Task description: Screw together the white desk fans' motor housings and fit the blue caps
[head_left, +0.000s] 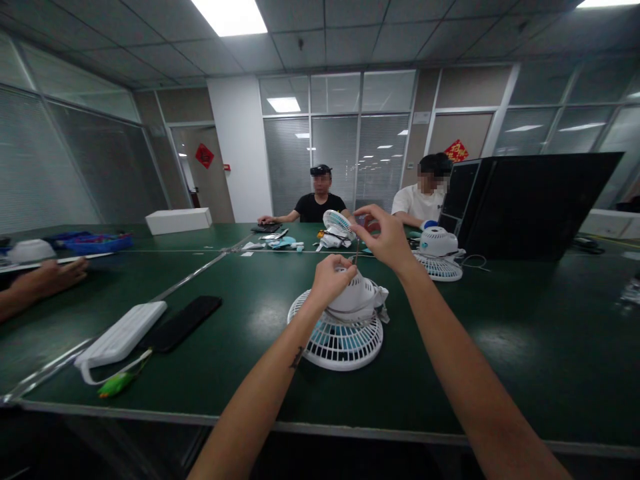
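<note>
A white fan point(345, 343) lies with its round grille down on the green table, pale blue blades showing through the slats and its white housing point(353, 297) upward. Above the housing my right hand point(384, 237) grips a screwdriver point(357, 252) by what looks like a clear reddish handle, its thin shaft pointing down. My left hand point(331, 280) is closed in a pinch at the top of the housing, close to the shaft's lower end. What its fingertips hold is too small to make out. The screwdriver's tip is hidden near these fingers.
Left on the table point(240, 380) lie a white power bank point(123, 337) with a green charm and a black phone point(187, 323). Another fan point(440, 257) stands right, before a large black case point(530, 207). A third fan point(337, 227) is farther back. Two people sit opposite; another person's hand point(60, 277) is left.
</note>
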### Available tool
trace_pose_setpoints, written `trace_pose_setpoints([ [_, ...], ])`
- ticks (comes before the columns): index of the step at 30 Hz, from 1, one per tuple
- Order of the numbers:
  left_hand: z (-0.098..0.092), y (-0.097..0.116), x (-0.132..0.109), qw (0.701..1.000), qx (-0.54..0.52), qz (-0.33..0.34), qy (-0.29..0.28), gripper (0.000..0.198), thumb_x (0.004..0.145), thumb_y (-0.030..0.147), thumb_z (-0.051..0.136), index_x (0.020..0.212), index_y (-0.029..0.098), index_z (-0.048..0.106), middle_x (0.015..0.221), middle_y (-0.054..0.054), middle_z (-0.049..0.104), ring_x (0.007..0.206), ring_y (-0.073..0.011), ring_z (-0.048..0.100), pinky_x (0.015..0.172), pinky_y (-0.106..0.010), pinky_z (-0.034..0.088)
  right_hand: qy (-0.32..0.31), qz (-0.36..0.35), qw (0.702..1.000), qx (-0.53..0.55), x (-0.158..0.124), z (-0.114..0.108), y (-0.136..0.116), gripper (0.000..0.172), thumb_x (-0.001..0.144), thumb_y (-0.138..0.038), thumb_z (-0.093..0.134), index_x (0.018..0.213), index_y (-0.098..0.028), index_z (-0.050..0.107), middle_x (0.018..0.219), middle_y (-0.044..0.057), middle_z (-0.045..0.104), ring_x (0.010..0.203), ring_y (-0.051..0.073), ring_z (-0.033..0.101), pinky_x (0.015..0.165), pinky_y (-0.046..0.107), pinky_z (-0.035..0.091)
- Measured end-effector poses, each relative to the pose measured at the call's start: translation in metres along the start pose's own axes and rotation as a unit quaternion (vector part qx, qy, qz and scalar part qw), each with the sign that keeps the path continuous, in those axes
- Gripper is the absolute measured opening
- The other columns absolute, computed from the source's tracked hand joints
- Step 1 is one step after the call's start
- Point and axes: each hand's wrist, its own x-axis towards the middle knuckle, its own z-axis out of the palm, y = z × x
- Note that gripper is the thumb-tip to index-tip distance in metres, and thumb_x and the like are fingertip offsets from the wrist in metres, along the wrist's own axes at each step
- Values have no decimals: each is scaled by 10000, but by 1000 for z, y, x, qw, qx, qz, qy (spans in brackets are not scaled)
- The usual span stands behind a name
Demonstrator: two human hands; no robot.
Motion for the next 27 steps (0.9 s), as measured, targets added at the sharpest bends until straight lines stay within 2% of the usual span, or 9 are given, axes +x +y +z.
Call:
trace_pose_setpoints([
  [2, 1, -1, -1, 1000, -4, 9, 12, 117, 726, 151, 681, 630, 176, 620, 858, -36, 740, 875, -196, 684, 866, -313, 498, -2, -1, 1000, -1, 0, 0, -1, 251, 831, -328, 628, 989, -147, 699, 848, 71, 700, 695, 183, 644, 662, 312, 543],
  [6, 1, -3, -2, 999, -10, 24, 21, 148, 738, 177, 688, 614, 176, 608, 858, -40, 736, 876, -197, 688, 877, -317, 495, -19, 12, 1000, 19, -1, -2, -4, 287, 842, -244, 556, 1071, -154, 702, 967, 89, 725, 780, 193, 676, 716, 315, 556],
  [11, 2, -6, -3, 998, 9, 60, 27, 182, 763, 226, 689, 607, 183, 607, 840, -30, 721, 854, -195, 681, 853, -314, 495, -23, 29, 999, 19, 0, -2, -4, 305, 820, -290, 618, 1085, -152, 681, 854, 66, 697, 722, 188, 659, 665, 301, 555],
  [14, 2, -8, -3, 997, 9, 72, 34, 196, 774, 241, 693, 611, 184, 600, 846, -31, 716, 857, -191, 679, 855, -308, 487, -21, 9, 1000, -2, 0, -1, -2, 348, 832, -311, 624, 1138, -152, 667, 901, 75, 704, 695, 181, 639, 661, 312, 551],
  [17, 2, -9, -4, 995, 11, 87, 42, 214, 792, 266, 691, 618, 185, 598, 843, -31, 711, 852, -188, 675, 854, -307, 481, -32, -7, 999, -7, 0, -1, -3, 323, 869, -267, 552, 1144, -164, 686, 1049, 103, 726, 824, 210, 671, 735, 339, 559],
  [20, 1, -9, -6, 993, 22, 104, 44, 215, 813, 297, 684, 643, 187, 615, 838, -32, 700, 847, -187, 668, 843, -306, 482, -42, 9, 999, 15, 0, -3, -4, 359, 872, -212, 495, 1169, -161, 688, 1133, 110, 722, 950, 229, 686, 835, 368, 555],
  [23, 0, -7, -8, 993, 37, 106, 42, 231, 825, 328, 683, 652, 189, 621, 850, -29, 690, 858, -183, 662, 853, -304, 482, -47, 15, 999, 19, 0, -4, -5, 348, 851, -211, 517, 1154, -163, 684, 1077, 102, 731, 881, 218, 691, 801, 360, 563],
  [27, -2, -3, -11, 991, 65, 108, 38, 229, 823, 364, 692, 688, 189, 635, 876, -32, 667, 880, -191, 652, 875, -312, 483, -30, 1, 1000, 1, 0, -2, -5, 254, 837, -274, 589, 1065, -179, 650, 875, 58, 690, 734, 187, 642, 685, 318, 546],
])
